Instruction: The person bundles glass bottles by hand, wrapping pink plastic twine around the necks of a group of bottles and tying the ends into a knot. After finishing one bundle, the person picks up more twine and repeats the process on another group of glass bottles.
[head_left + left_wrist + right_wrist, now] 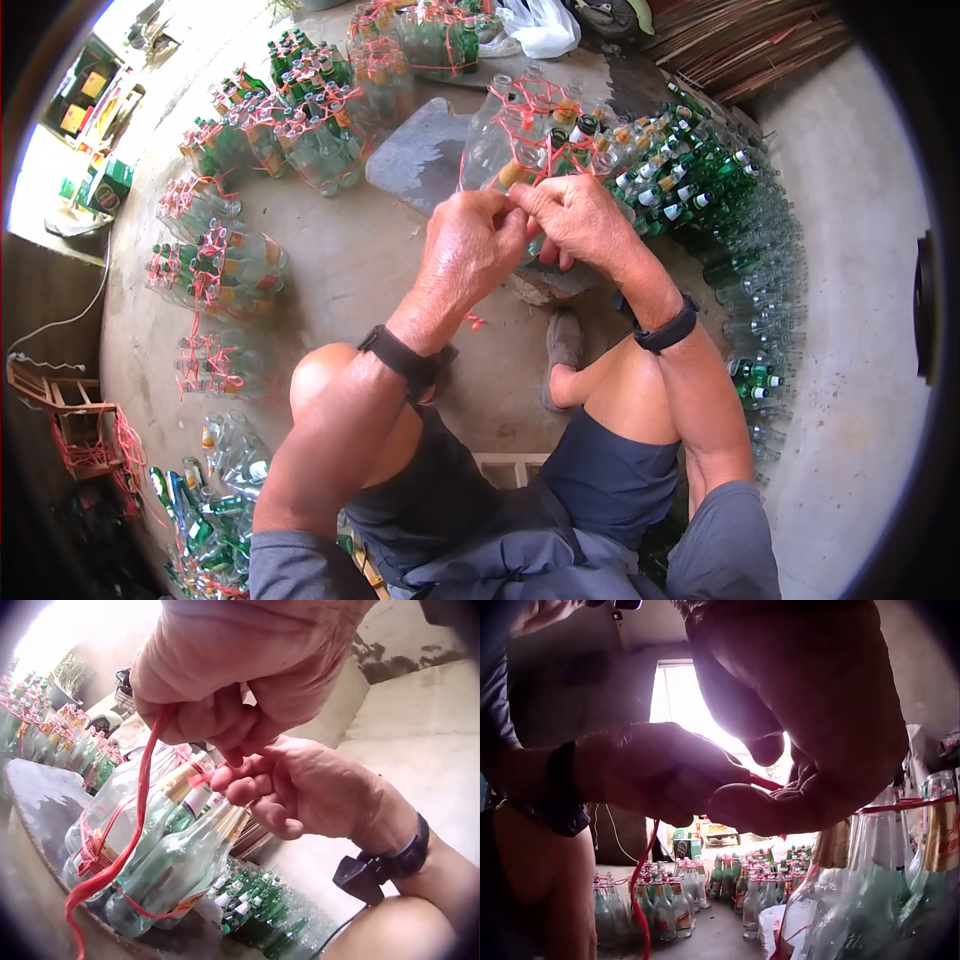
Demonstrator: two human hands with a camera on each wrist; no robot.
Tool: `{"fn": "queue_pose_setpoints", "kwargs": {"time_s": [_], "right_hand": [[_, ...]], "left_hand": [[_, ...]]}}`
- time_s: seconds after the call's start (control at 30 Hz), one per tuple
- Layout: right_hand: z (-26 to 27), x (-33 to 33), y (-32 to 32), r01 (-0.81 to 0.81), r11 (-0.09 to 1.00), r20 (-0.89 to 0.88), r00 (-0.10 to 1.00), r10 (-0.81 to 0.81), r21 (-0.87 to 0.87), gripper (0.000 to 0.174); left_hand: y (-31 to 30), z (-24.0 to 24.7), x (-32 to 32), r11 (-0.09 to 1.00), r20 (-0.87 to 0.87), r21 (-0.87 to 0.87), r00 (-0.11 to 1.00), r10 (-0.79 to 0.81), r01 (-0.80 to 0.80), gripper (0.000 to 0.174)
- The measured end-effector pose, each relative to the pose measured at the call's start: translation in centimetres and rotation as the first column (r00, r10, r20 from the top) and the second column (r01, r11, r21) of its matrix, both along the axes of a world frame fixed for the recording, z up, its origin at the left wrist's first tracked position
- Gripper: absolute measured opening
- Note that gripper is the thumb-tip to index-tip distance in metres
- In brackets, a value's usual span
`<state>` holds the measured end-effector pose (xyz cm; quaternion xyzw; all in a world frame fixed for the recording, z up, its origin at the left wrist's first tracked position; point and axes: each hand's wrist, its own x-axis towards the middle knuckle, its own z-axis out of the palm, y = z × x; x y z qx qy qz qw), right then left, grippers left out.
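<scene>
Close together over a bundle of glass bottles, my two hands meet at the fingertips. The left hand grips a red plastic string, whose loose end hangs below it. A short red stretch of string runs from the left fingers to the right hand, which pinches it between thumb and fingers. Red string also loops around the bottles' necks and sides; some bottles carry gold neck foil. The bundle stands on a grey, worn board. Curled fingers hide part of the string between the hands.
Tied bundles of bottles stand on the floor at left and far left. Many loose green and clear bottles crowd the right side along the wall. More bottles lie at lower left. A wooden stool holds red string.
</scene>
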<state>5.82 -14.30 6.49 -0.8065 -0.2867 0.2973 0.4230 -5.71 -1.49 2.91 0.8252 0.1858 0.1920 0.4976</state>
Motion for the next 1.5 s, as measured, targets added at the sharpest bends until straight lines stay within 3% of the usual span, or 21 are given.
{"fn": "queue_pose_setpoints", "kwargs": {"time_s": [0.17, 0.23, 0.33, 0.5, 0.57, 0.6, 0.67, 0.7, 0.73, 0.8, 0.87, 0.93, 1.0, 1.07, 1.13, 1.3, 1.37, 1.5], "right_hand": [[-1.4, 1.0, -0.2, -0.016, 0.995, 0.010, 1.000, 0.017, -0.103, 0.048], [-1.1, 1.3, -0.6, -0.014, 0.990, 0.288, 0.956, 0.055, -0.143, 0.047], [0.6, 1.4, -0.6, 0.066, 0.993, 0.175, 0.983, -0.049, -0.094, 0.045], [-1.0, 1.7, -0.9, 0.019, 0.993, 0.092, 0.996, -0.008, -0.117, 0.044], [-1.8, 3.0, -1.1, 0.094, 0.992, 0.514, 0.857, -0.036, -0.088, 0.031], [-2.0, 3.6, -1.2, 0.093, 0.992, 0.513, 0.858, -0.035, -0.089, 0.031], [-2.2, 4.9, -1.1, 0.081, 0.978, 0.711, 0.675, -0.197, 0.194, 0.018], [-2.3, 5.7, -1.0, 0.090, 0.979, 0.754, 0.626, -0.199, 0.184, 0.016], [-2.6, 6.7, -1.0, 0.091, 0.978, 0.754, 0.626, -0.201, 0.185, 0.016], [-3.0, 8.1, -1.0, -0.063, 0.993, 0.787, 0.616, -0.038, 0.098, 0.014], [-3.2, 8.8, -1.0, -0.074, 0.997, 0.800, 0.599, 0.030, 0.019, 0.015], [-2.7, 9.5, -0.9, -0.137, 0.990, 0.752, 0.651, 0.101, -0.014, 0.015], [-2.4, 9.9, -0.7, -0.175, 0.984, 0.760, 0.636, 0.132, -0.024, 0.016], [-2.0, 10.0, -0.7, -0.185, 0.978, 0.813, 0.552, 0.183, -0.094, 0.013], [-1.1, 9.8, -0.7, -0.162, 0.979, 0.802, 0.564, 0.198, -0.128, 0.013], [-0.3, 9.7, -0.9, -0.130, 0.970, 0.780, 0.576, 0.243, -0.206, 0.010], [-0.5, 10.1, -1.0, -0.133, 0.982, 0.710, 0.679, 0.190, -0.135, 0.011], [-1.5, 11.0, -0.8, -0.115, 0.988, 0.761, 0.630, 0.156, -0.107, 0.012]], "left_hand": [[-0.6, -0.4, -0.3, 0.997, 0.028, 0.003, 0.996, -0.081, 0.081, 0.025], [-0.6, -0.7, -0.2, 0.996, -0.036, 0.063, 0.998, -0.057, 0.060, 0.025], [-0.5, -0.2, -0.1, 0.995, -0.064, 0.055, 0.995, -0.077, 0.080, 0.026], [-1.1, -0.6, 0.1, 0.996, -0.017, 0.058, 0.997, -0.070, 0.071, 0.025], [-1.1, -0.9, 0.0, 0.995, -0.018, 0.080, 0.998, -0.065, 0.066, 0.024], [-1.0, -0.9, 0.0, 0.996, -0.038, 0.079, 0.998, -0.049, 0.052, 0.024], [-1.0, -0.6, 0.0, 0.996, -0.059, 0.079, 0.998, -0.034, 0.039, 0.024], [-1.0, -0.3, 0.0, 0.997, -0.080, 0.074, 0.997, 0.009, -0.003, 0.022], [-1.0, 0.0, 0.0, 0.997, -0.101, 0.070, 0.994, 0.052, -0.045, 0.022], [-0.7, 0.2, -0.1, 0.997, -0.101, 0.054, 0.993, 0.060, -0.054, 0.023], [-0.5, 0.5, -0.1, 0.997, -0.103, 0.037, 0.992, 0.070, -0.067, 0.024], [-0.4, 0.9, -0.1, 0.996, -0.105, 0.037, 0.990, 0.091, -0.087, 0.025], [-0.4, 1.0, 0.0, 0.994, -0.099, 0.025, 0.989, 0.107, -0.105, 0.026], [-0.4, 0.8, 0.2, 0.993, -0.092, 0.015, 0.989, 0.120, -0.119, 0.026], [-0.3, 0.3, 0.4, 0.989, -0.019, 0.028, 0.989, 0.145, -0.145, 0.025], [-0.1, -0.1, 1.3, 0.987, -0.033, 0.081, 0.990, 0.139, -0.136, 0.026], [-0.2, -0.2, 1.7, 0.987, -0.046, 0.082, 0.989, 0.142, -0.138, 0.027], [-0.7, -0.3, 2.7, 0.987, -0.091, 0.078, 0.985, 0.144, -0.137, 0.026]]}}
